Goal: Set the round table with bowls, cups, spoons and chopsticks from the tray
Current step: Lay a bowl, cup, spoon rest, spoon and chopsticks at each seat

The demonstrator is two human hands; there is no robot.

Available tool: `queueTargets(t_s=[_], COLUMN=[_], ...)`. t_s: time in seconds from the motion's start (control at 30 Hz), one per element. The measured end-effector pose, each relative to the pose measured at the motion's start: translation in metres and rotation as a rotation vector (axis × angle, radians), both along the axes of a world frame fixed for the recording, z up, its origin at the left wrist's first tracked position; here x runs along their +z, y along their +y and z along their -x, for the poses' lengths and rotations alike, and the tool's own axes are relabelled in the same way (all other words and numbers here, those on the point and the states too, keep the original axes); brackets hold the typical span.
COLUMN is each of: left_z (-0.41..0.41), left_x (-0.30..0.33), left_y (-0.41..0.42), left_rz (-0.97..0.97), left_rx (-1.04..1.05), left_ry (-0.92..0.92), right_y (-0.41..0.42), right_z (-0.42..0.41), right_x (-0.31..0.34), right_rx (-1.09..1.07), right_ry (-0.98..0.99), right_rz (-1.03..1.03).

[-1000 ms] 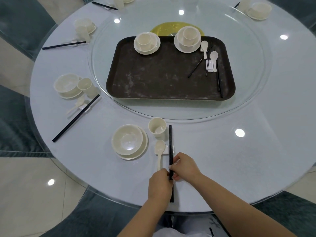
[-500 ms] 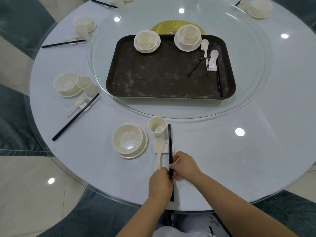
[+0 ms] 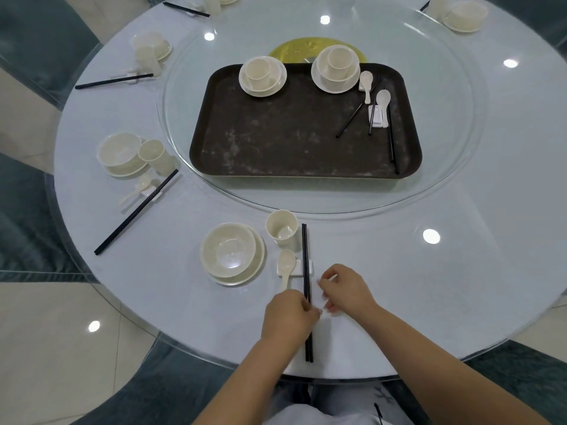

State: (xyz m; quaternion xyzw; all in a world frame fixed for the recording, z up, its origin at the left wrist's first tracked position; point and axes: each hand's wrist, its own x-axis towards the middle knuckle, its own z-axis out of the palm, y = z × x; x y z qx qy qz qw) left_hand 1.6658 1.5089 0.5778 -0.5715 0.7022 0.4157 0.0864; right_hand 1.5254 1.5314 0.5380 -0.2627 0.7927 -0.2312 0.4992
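Head view. On the desk [image 3: 460, 302] edge at 6 o'clock, the left hand [image 3: 290, 317] holds the chopsticks [image 3: 305, 271] with fingers curled at their lower part. They run straight toward 12 o'clock, across the rest [image 3: 296, 268], tips beside the cup [image 3: 281, 226].

The right hand [image 3: 346, 288] has just let go: half a second ago it pinched the same pair from the 3 o'clock side; now it sits just beside the sticks, fingers loosely bent, its grip apart and holding nothing. That suggests the aligning is over and this setting is nearly done.

The bowl [image 3: 228, 250] on its plate lies at 9 o'clock of the rest, and the spoon [image 3: 286, 265] lies on the rest beside the sticks.

The tray [image 3: 276, 142], at 12 o'clock on the glass turntable [image 3: 445, 179], keeps two bowl-and-cup stacks, two spoons, rests and loose chopsticks at its 2 o'clock corner. By my reckoning two settings remain to be laid, probably in the bare stretch at 3 o'clock.
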Motion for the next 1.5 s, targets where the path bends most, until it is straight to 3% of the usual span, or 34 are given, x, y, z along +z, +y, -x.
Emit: queueTargets(t_s=[0.13, 0.27, 0.37, 0.47, 0.63, 0.87, 1.13, 1.37, 1.5], left_z=[0.009, 0.016, 0.023, 0.032, 0.058, 0.086, 0.117, 0.128, 0.135], left_x=[0.037, 0.06, 0.065, 0.061, 0.047, 0.036, 0.032, 0.027, 0.023], left_y=[-0.027, -0.065, -0.094, -0.122, -0.156, -0.179, -0.178, -0.175, -0.172], left_rz=[0.028, 0.298, 0.389, 0.442, 0.365, 0.221, 0.107, 0.133, 0.092], left_rx=[0.138, 0.142, 0.08, -0.028, -0.254, -0.397, -0.425, -0.434, -0.44], left_ry=[0.179, 0.143, 0.174, 0.114, -0.108, -0.233, -0.207, -0.145, -0.106], right_y=[-0.012, -0.033, -0.055, -0.071, -0.077, -0.067, -0.063, -0.07, -0.076], right_z=[0.029, 0.063, 0.082, 0.093, 0.109, 0.124, 0.161, 0.188, 0.176], right_x=[0.016, 0.034, 0.043, 0.045, 0.032, 0.015, 0.019, 0.027, 0.026], right_rx=[-0.076, -0.083, 0.043, 0.265, 0.567, 0.574, 0.524, 0.335, 0.441], right_ry=[0.216, 0.415, 0.498, 0.538, 0.637, 0.659, 0.691, 0.705, 0.693], right_rz=[0.168, 0.297, 0.307, 0.17, -0.044, -0.054, -0.085, -0.151, -0.044])
